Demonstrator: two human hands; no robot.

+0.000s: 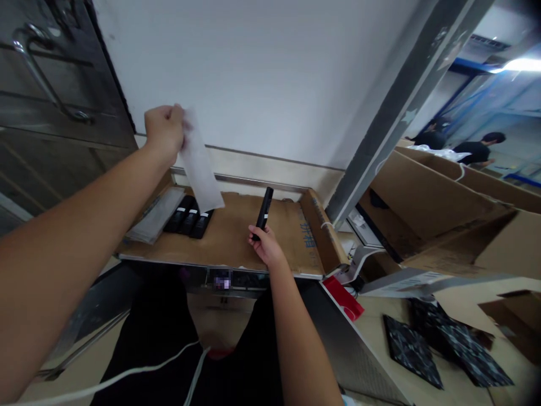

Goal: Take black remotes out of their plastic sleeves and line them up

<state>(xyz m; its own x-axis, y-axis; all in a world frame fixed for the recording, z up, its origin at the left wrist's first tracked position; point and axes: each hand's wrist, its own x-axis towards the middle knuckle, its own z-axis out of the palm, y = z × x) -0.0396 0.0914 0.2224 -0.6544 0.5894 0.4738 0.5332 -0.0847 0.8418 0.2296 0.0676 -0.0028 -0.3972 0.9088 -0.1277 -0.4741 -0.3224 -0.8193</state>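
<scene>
My left hand (pixel 164 131) is raised in front of the white wall, closed on the top of a clear plastic sleeve (pixel 202 169) that hangs down and to the right. My right hand (pixel 265 243) is lower, over a cardboard-lined tray (pixel 236 239), gripping a slim black stick-shaped device (pixel 264 210) that points up and away. Three similar black devices (pixel 189 217) lie side by side at the tray's left, beside a stack of clear sleeves (pixel 155 214).
A grey post (pixel 389 107) rises at the right. Open cardboard boxes (pixel 456 208) stand further right, with black patterned panels (pixel 439 338) and a red item (pixel 343 298) on the bench. A metal cabinet (pixel 46 96) is at left. People are in the far right background.
</scene>
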